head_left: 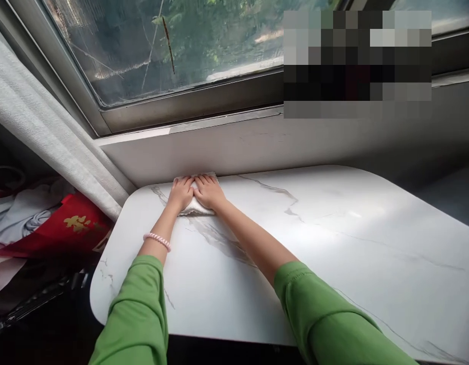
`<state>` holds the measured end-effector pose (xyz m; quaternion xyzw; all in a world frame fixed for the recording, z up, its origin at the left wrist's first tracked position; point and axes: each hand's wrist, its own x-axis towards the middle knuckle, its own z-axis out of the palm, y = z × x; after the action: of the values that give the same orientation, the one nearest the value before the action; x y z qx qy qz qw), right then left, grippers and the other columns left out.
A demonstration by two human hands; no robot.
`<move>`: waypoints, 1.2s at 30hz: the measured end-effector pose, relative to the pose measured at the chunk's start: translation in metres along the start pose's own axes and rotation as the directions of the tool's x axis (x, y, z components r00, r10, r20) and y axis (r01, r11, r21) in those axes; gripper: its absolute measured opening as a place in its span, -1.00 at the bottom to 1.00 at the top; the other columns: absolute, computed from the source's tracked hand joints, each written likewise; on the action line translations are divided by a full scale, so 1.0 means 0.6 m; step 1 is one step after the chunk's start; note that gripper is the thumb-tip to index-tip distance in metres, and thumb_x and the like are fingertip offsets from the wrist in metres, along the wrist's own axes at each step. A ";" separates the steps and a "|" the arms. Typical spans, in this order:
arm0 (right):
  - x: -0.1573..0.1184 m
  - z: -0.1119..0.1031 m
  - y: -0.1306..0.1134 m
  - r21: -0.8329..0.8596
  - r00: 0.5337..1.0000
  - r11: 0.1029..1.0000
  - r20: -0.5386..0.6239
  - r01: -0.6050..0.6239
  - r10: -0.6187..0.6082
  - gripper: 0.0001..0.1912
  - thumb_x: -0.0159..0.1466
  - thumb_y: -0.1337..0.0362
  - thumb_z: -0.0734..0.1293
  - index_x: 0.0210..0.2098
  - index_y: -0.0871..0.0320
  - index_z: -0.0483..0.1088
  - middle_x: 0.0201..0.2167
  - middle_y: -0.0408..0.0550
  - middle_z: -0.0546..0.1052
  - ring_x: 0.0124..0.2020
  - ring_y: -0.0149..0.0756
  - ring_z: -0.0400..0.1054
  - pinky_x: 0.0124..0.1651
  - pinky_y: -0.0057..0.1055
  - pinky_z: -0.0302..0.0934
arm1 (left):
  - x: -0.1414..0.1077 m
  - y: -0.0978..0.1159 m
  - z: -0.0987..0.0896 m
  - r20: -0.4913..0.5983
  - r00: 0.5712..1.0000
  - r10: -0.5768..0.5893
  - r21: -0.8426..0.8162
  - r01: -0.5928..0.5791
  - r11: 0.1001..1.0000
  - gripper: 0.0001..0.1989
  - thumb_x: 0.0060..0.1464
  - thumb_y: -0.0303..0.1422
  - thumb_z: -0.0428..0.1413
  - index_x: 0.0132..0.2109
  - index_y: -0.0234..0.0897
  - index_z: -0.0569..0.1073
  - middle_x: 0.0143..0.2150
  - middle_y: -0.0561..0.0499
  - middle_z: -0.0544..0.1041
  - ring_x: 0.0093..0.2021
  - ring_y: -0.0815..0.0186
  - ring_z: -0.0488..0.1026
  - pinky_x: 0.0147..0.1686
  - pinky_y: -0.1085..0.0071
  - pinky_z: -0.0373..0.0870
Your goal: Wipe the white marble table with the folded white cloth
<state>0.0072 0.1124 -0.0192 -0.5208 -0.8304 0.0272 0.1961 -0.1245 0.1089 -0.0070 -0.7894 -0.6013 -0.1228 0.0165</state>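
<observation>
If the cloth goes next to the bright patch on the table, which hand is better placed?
Probably the right hand: it rests on the side of the cloth nearer the bright patch; the left hand is farther away.

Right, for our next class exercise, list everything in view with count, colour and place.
table: one, white with grey veins, centre
cloth: one, white, on the table's far edge
window: one, grey frame, top; pixelation hides part
wall: one, pale grey, below window
curtain: one, white, left
red fabric: one, gold pattern, left
clothes: count unclear, pale, beside red fabric
bracelet: one, pink, left forearm
sleeves: two, green, bottom
left hand: one, bare, on cloth
right hand: one, bare, on cloth
</observation>
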 end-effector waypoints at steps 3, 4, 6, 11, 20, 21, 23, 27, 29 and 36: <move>0.010 0.008 0.005 -0.010 1.000 1.000 0.000 -0.001 0.001 -0.45 0.33 0.24 0.02 0.24 0.38 0.15 0.27 0.15 0.22 0.28 -0.10 0.01 0.27 -0.21 -0.17 | 0.008 -0.004 0.005 0.001 1.000 0.000 -0.003 0.000 1.000 -0.56 0.24 -0.45 -0.20 0.22 -0.31 0.26 0.29 -0.08 0.26 0.30 0.24 0.13 0.32 0.14 -0.10; 0.010 0.009 0.006 -0.014 1.000 1.000 -0.001 0.001 -0.001 -0.45 0.33 0.24 0.02 0.24 0.37 0.15 0.27 0.15 0.22 0.28 -0.11 0.01 0.27 -0.22 -0.17 | 0.007 -0.004 0.006 0.003 1.000 0.000 -0.005 0.000 1.000 -0.56 0.24 -0.45 -0.20 0.22 -0.31 0.25 0.29 -0.07 0.25 0.30 0.24 0.12 0.32 0.14 -0.11; 0.007 0.009 0.006 -0.022 1.000 1.000 -0.004 0.005 -0.005 -0.44 0.33 0.25 0.02 0.24 0.38 0.15 0.27 0.15 0.22 0.29 -0.12 0.01 0.28 -0.23 -0.19 | 0.002 -0.002 0.006 0.001 1.000 -0.001 -0.005 0.001 1.000 -0.56 0.25 -0.43 -0.21 0.23 -0.30 0.24 0.30 -0.07 0.24 0.31 0.23 0.11 0.32 0.14 -0.11; -0.019 0.002 -0.001 -0.019 1.000 1.000 0.013 0.016 -0.016 -0.43 0.33 0.25 0.01 0.26 0.40 0.13 0.29 0.15 0.19 0.31 -0.13 -0.02 0.31 -0.22 -0.20 | -0.027 0.012 0.001 0.000 1.000 -0.024 -0.015 0.024 1.000 -0.56 0.26 -0.41 -0.22 0.24 -0.27 0.23 0.31 -0.07 0.22 0.32 0.25 0.09 0.33 0.11 -0.12; -0.152 -0.020 -0.054 0.099 0.999 0.994 0.036 -0.043 0.040 -0.40 0.32 0.22 0.01 0.29 0.40 0.08 0.33 0.18 0.10 0.35 -0.08 -0.12 0.33 -0.08 -0.22 | -0.157 0.055 -0.024 0.067 0.997 0.036 -0.028 -0.034 0.999 -0.54 0.27 -0.39 -0.22 0.28 -0.29 0.18 0.35 -0.05 0.14 0.35 0.28 0.01 0.34 0.16 -0.20; -0.173 -0.022 -0.060 0.144 0.999 0.989 0.031 -0.039 0.035 -0.40 0.31 0.22 0.03 0.28 0.36 0.10 0.32 0.16 0.11 0.35 -0.08 -0.11 0.33 -0.06 -0.21 | -0.180 0.061 -0.029 0.064 0.997 0.042 -0.027 -0.040 0.999 -0.54 0.27 -0.39 -0.22 0.28 -0.29 0.18 0.35 -0.05 0.15 0.35 0.28 0.02 0.34 0.15 -0.20; -0.217 -0.027 -0.071 0.263 1.000 0.965 0.019 -0.021 0.016 -0.41 0.28 0.21 0.07 0.27 0.26 0.14 0.31 0.10 0.15 0.35 -0.11 -0.08 0.33 -0.04 -0.20 | -0.232 0.072 -0.040 0.053 0.997 0.061 -0.024 -0.060 0.998 -0.54 0.27 -0.37 -0.21 0.28 -0.27 0.17 0.35 -0.05 0.14 0.35 0.27 0.01 0.34 0.13 -0.19; -0.305 -0.042 -0.101 0.474 0.998 0.880 0.041 0.030 -0.056 -0.38 0.25 0.16 0.15 0.28 0.16 0.14 0.32 0.03 0.13 0.36 -0.14 -0.13 0.34 0.01 -0.27 | -0.334 0.088 -0.065 0.038 0.993 0.112 -0.031 -0.111 0.993 -0.53 0.28 -0.36 -0.21 0.29 -0.30 0.16 0.35 -0.09 0.15 0.36 0.25 0.01 0.34 0.10 -0.18; -0.338 -0.052 -0.122 0.525 0.993 0.850 0.078 0.037 -0.092 -0.35 0.25 0.15 0.16 0.30 0.16 0.09 0.35 0.02 0.05 0.38 -0.16 -0.21 0.35 0.01 -0.32 | -0.375 0.092 -0.078 0.040 0.992 0.116 -0.035 -0.115 0.993 -0.53 0.28 -0.37 -0.22 0.29 -0.32 0.16 0.35 -0.10 0.14 0.36 0.24 0.00 0.34 0.10 -0.18; -0.365 -0.066 -0.161 0.468 0.963 0.879 0.179 0.097 -0.201 -0.29 0.26 0.17 0.13 0.36 0.16 -0.07 0.38 -0.02 -0.09 0.39 -0.20 -0.35 0.37 -0.03 -0.35 | -0.428 0.087 -0.105 0.096 0.994 0.054 -0.053 -0.049 0.997 -0.51 0.28 -0.34 -0.21 0.30 -0.33 0.14 0.36 -0.11 0.11 0.37 0.23 -0.04 0.35 0.11 -0.21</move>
<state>0.0218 -0.1296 -0.0238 -0.3882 -0.8553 0.2634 0.2200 -0.1489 -0.1592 0.0057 -0.8098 -0.5776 -0.0989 -0.0294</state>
